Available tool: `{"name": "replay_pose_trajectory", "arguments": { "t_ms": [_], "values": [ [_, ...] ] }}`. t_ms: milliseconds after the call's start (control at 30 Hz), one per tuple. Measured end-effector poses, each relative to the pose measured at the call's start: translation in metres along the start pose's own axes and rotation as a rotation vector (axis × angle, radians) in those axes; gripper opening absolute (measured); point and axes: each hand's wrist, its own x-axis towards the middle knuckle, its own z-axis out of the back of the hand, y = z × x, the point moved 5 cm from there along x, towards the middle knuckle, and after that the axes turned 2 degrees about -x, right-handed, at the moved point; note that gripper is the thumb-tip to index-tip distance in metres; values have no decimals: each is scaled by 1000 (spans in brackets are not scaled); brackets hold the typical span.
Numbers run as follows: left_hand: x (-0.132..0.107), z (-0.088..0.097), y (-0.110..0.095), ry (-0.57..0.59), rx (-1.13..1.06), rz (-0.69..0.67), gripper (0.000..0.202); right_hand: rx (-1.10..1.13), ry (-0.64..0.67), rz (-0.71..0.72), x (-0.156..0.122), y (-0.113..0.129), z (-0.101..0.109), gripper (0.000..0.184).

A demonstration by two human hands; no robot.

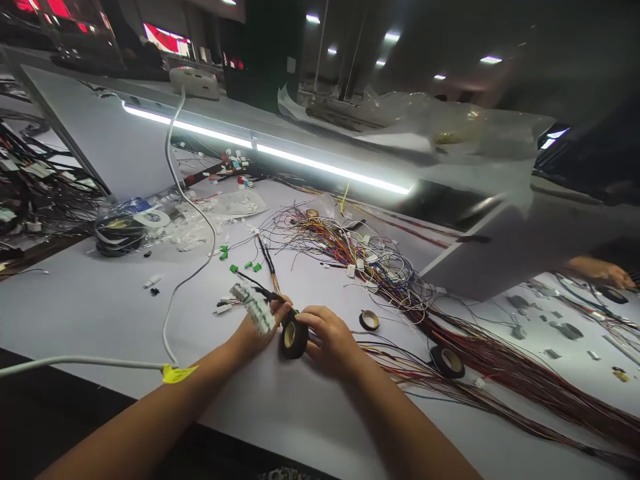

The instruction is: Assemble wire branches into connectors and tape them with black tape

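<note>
My left hand (pixel 255 332) is closed around a dark wire bundle that ends in a cluster of white connectors (pixel 253 303). My right hand (pixel 330 340) is closed on a roll of black tape (pixel 293 338), held upright between both hands just above the white table (pixel 100 313). The black-sheathed bundle (pixel 267 263) runs away from my left hand toward the back, with small green connectors (pixel 233 269) beside it.
A large tangle of coloured wires (pixel 380 267) spreads right of my hands and runs off to the lower right. Two more tape rolls (pixel 369 320) (pixel 447 361) lie there. A white cable (pixel 190 207) crosses the table at left. Another person's hand (pixel 597 270) rests far right.
</note>
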Motion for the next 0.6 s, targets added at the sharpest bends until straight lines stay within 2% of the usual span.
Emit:
{"name": "replay_pose_trajectory", "arguments": {
  "t_ms": [67,133,200,233,300,367,433,467,533,600],
  "values": [
    [-4,-5,5,-8,-130,99,35,69,-90,-245,3,-19,-5,34],
    [-11,-11,12,-35,-380,257,34,159,-136,-535,7,-45,-10,31],
    [-16,-18,17,-63,-619,374,33,203,-119,-682,11,-62,-12,35],
    [-18,-20,18,-68,-683,391,32,188,-102,-682,14,-66,-10,38],
    [-18,-23,19,-77,-720,382,29,35,-82,-569,20,-61,0,47],
    [-16,-24,20,-97,-679,366,29,-213,-12,-334,25,-41,10,49],
    [-16,-23,21,-125,-599,371,28,-412,151,-84,27,-13,10,40],
    [-16,-23,21,-131,-564,375,26,-458,245,-18,26,-2,8,33],
    [-18,-24,19,-125,-526,380,21,-529,384,-21,27,11,2,21],
    [-20,-26,18,-110,-525,381,18,-614,437,-130,32,13,-4,20]
  ]
}}
